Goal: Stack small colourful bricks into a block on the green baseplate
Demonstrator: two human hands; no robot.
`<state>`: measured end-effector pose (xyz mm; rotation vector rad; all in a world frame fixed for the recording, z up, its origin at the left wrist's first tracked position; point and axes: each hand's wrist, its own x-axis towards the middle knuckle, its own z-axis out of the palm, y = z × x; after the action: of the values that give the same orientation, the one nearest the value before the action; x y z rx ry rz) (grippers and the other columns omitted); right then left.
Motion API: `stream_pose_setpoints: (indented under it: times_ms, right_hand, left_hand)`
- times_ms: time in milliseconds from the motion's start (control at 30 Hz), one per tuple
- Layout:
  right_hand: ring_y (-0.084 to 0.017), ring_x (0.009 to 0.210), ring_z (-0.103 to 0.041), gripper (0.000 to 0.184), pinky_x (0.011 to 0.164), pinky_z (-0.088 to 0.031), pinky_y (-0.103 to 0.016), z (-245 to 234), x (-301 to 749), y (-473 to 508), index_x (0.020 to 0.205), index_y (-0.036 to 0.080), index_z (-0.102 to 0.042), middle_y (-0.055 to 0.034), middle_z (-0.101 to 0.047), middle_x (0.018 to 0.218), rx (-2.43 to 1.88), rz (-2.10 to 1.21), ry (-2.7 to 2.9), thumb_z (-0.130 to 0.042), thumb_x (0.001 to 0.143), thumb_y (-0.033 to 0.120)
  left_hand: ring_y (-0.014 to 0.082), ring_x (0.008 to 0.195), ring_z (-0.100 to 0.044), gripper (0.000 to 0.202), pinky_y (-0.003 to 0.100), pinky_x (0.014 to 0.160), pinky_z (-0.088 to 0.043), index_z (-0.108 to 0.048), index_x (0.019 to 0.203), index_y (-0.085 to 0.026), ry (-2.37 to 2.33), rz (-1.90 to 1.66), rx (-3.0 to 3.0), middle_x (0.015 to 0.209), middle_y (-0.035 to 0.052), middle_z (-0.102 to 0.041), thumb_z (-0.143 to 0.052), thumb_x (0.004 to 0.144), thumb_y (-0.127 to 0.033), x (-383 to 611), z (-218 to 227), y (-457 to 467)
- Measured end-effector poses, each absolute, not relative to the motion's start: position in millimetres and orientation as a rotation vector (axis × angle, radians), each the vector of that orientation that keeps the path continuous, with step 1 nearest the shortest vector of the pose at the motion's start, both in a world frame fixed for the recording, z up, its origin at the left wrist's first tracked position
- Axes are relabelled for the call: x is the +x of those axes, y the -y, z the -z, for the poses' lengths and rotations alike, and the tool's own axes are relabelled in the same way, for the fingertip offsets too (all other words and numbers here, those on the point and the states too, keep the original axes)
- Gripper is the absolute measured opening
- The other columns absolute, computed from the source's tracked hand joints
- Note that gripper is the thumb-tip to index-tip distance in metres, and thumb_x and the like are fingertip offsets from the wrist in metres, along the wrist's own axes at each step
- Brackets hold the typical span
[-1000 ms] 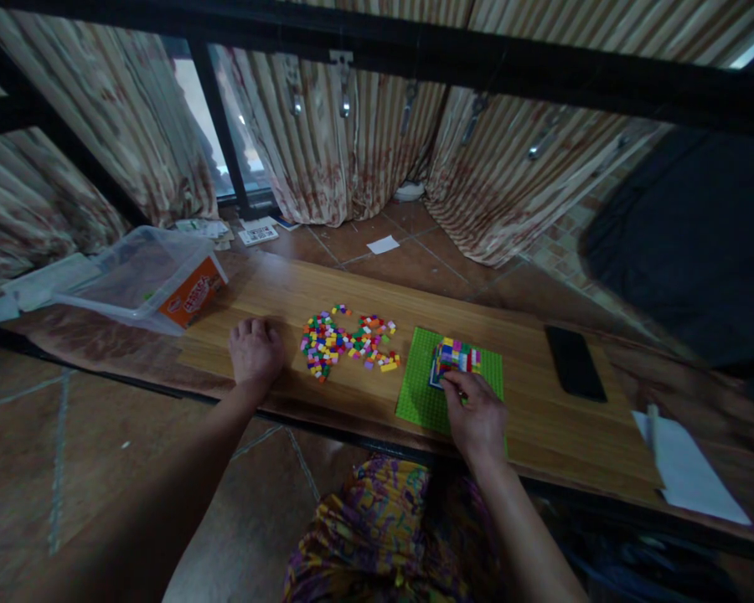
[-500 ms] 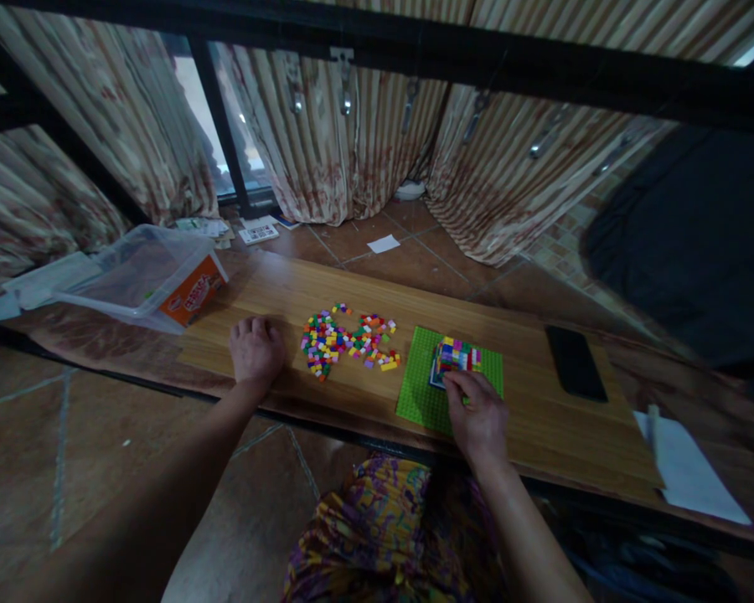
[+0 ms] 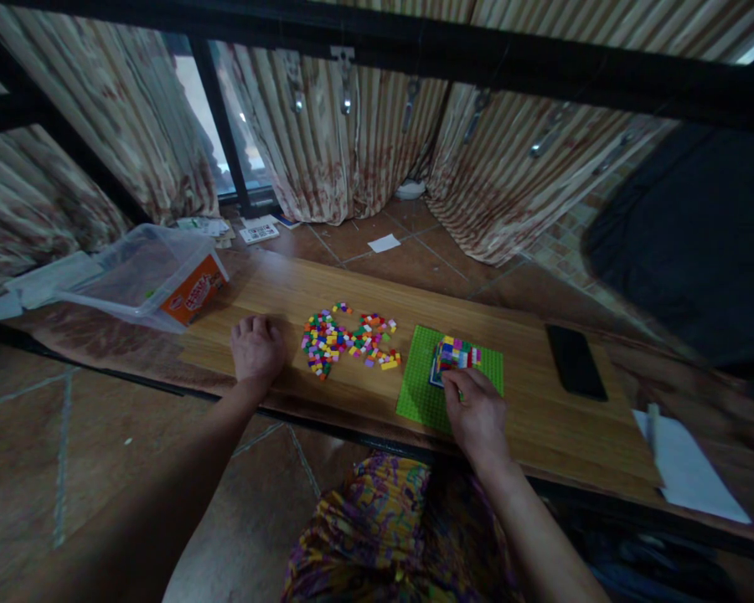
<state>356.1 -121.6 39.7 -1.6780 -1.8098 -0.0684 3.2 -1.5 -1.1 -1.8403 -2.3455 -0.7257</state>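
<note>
Brick block (image 3: 457, 353) sits on the green baseplate (image 3: 420, 395), right hand (image 3: 474, 414) curled over the block's near edge, maybe pinching a brick but too tiny to tell, loose bricks (image 3: 348, 339) just left of the baseplate, left hand (image 3: 255, 349) further left, palm down on the table (image 3: 553, 427), holding nothing.

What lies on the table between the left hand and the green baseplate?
The head view shows loose coloured bricks between the left hand and the green baseplate.

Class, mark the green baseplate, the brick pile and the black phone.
green baseplate (image 3: 418, 394), head view, bare near-left area.
brick pile (image 3: 345, 342), head view, its middle.
black phone (image 3: 575, 362), head view, screen centre.
</note>
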Motion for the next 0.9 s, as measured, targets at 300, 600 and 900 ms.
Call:
stream_pose_setpoints:
  times_ms: [300,600,900]
  right_hand:
    - [-0.021,0.083,-0.069,0.024,0.078,-0.054,-0.034,-38.8,358.2,128.4,0.094,0.02,-0.074,-0.0078,-0.074,0.092,-1.612,0.068,1.704,-0.052,0.096,0.029]
    - [-0.018,0.084,-0.07,0.019,0.077,-0.056,-0.03,-27.5,326.1,165.4,0.097,0.022,-0.072,-0.0054,-0.074,0.091,-1.556,-0.193,1.651,-0.054,0.095,0.024]
    - [-0.018,0.084,-0.069,0.02,0.077,-0.054,-0.029,-24.3,290.2,148.0,0.097,0.022,-0.071,-0.0048,-0.073,0.09,-1.482,-0.364,1.728,-0.051,0.096,0.023]
  left_hand:
    - [0.0365,0.113,-0.052,0.037,0.051,0.1,-0.041,-0.065,0.11,-0.011,2.366,0.721,-1.852,0.116,0.021,-0.062,-0.041,0.086,-0.027,4.4,-1.1,1.5]
    - [0.0359,0.109,-0.054,0.038,0.049,0.098,-0.042,-0.065,0.11,-0.009,2.332,0.645,-1.851,0.113,0.0208,-0.063,-0.04,0.087,-0.028,3.3,-0.5,0.6]
    - [0.036,0.107,-0.054,0.038,0.048,0.096,-0.043,-0.066,0.11,-0.009,2.332,0.616,-1.843,0.113,0.0209,-0.064,-0.04,0.089,-0.027,3.8,0.6,1.2]
